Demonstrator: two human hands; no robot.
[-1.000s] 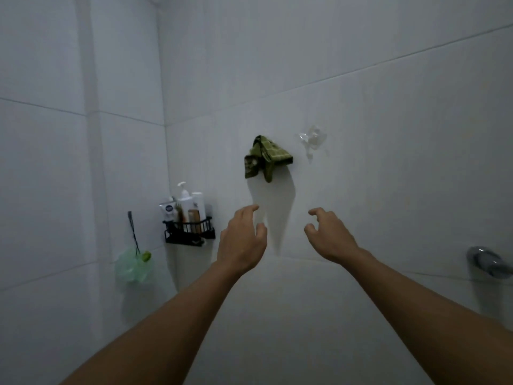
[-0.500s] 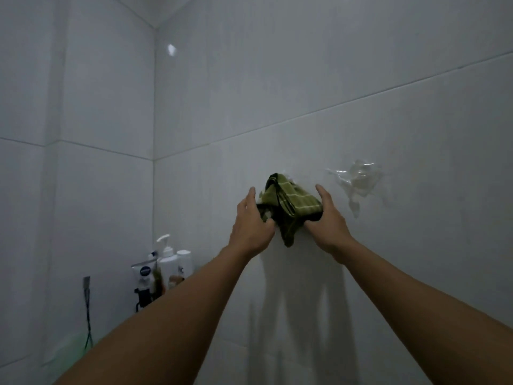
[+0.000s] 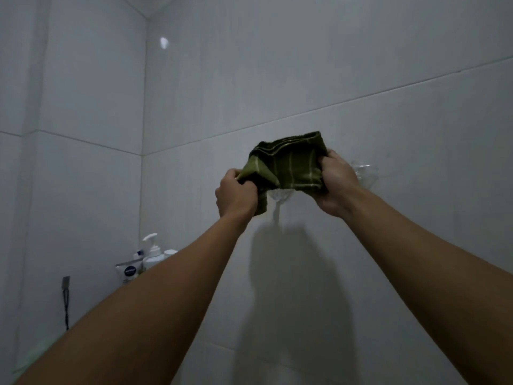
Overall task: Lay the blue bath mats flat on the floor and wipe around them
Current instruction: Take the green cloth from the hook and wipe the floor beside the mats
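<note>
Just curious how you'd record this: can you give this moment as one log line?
stage: fetching cloth | left hand: grips green cloth | right hand: grips cloth | clear wall hook: bare | blue mats: not in view

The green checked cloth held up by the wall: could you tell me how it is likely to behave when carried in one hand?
The green checked cloth is probably floppy: it bunches and sags between the left hand and right hand. It likely weighs little, since fingertip pinches hold it up. One hand would probably leave it dangling.
</note>
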